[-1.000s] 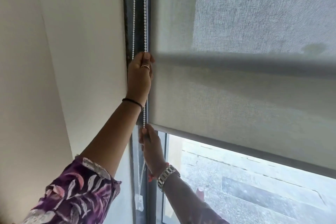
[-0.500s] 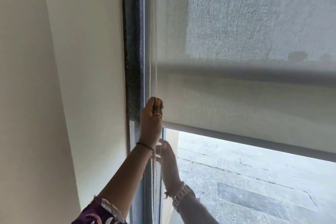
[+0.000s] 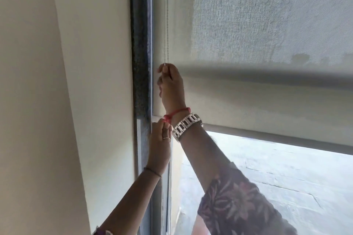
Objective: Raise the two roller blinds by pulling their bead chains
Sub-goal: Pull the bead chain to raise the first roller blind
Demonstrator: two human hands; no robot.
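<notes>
A grey mesh roller blind (image 3: 267, 25) covers the upper window, its bottom bar (image 3: 277, 137) hanging partway down. The white bead chain (image 3: 167, 25) runs down the blind's left edge beside the dark window frame (image 3: 141, 44). My right hand (image 3: 171, 86), with a metal watch and red thread at the wrist, is raised and closed on the chain. My left hand (image 3: 160, 145), wearing a ring, sits just below it and is closed around the same chain. The chain below my hands is mostly hidden.
A cream wall (image 3: 86, 82) stands close on the left. A grey horizontal band (image 3: 267, 74) shows through the blind fabric. Below the bottom bar the bare glass (image 3: 277, 177) looks onto grey paving outside.
My left hand has come down along the chain from high up. My right hand has risen from below it and now grips the chain above the left.
</notes>
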